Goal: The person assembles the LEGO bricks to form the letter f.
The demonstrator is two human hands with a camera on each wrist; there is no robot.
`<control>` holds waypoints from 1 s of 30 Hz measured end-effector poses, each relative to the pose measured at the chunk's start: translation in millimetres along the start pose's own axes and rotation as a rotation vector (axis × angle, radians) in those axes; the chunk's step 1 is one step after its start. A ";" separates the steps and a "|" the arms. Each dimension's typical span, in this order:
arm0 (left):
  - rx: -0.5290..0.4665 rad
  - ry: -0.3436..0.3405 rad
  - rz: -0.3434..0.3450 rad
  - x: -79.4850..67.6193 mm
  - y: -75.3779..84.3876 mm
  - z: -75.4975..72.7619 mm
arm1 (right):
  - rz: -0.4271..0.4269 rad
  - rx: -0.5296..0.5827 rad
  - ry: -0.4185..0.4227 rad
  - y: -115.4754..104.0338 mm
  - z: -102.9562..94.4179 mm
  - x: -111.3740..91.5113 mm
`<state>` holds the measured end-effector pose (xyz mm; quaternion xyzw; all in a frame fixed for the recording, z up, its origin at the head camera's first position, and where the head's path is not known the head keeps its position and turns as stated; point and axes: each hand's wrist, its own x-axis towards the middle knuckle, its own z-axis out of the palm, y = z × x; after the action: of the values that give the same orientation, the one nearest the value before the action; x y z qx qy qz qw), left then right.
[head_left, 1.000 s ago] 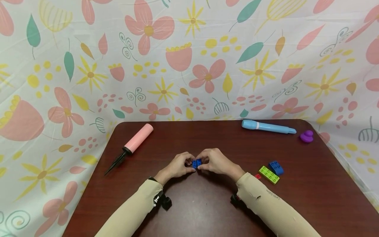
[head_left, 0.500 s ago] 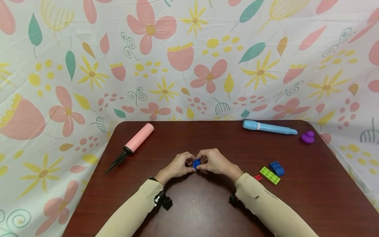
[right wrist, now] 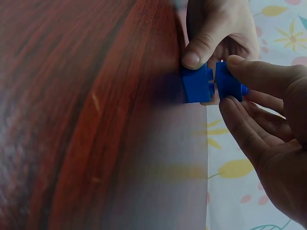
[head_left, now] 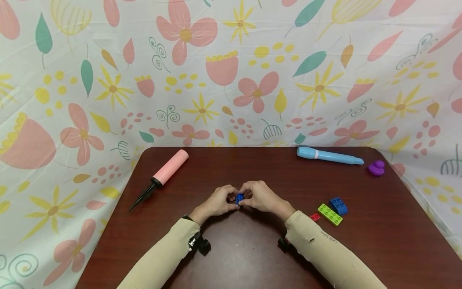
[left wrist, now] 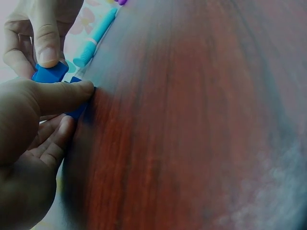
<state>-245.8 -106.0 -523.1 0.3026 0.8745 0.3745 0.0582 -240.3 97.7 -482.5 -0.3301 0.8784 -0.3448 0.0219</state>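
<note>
A flowered cloth [head_left: 249,44] hangs behind the dark red-brown table [head_left: 234,253]. A person in tan leans two arms over it, left sleeve [head_left: 162,249] and right sleeve [head_left: 326,251] both angling in toward the middle. Near the far left corner a pink pump [head_left: 170,166] lies aslant, black nozzle toward the near side. A light blue pen [head_left: 330,156] lies along the far edge, over on the right.

The left hand [head_left: 217,200] and right hand [head_left: 263,196] meet near the table's middle, thumbs facing. To their right lies a lime block [head_left: 330,214], studs up, and at its far side a loose blue block [head_left: 338,205]; whether those two touch, I can't tell. A purple toy [head_left: 377,168] sits near the pen's tip.

Each hand pinches a small piece between thumb and fingers: the left blue block [right wrist: 195,85] points its studs at the right blue block [right wrist: 229,81], with a slim gap between. Smallest is a red block [head_left: 315,217], just beside the lime one.
</note>
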 end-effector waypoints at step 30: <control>0.024 0.013 0.032 1.0 -1.1 -0.6 | -0.049 -0.022 0.041 2.8 7.0 1.3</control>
<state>-247.3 -106.4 -523.3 0.3147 0.8744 0.3669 0.0432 -241.0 94.3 -489.2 -0.3446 0.8742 -0.3420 -0.0082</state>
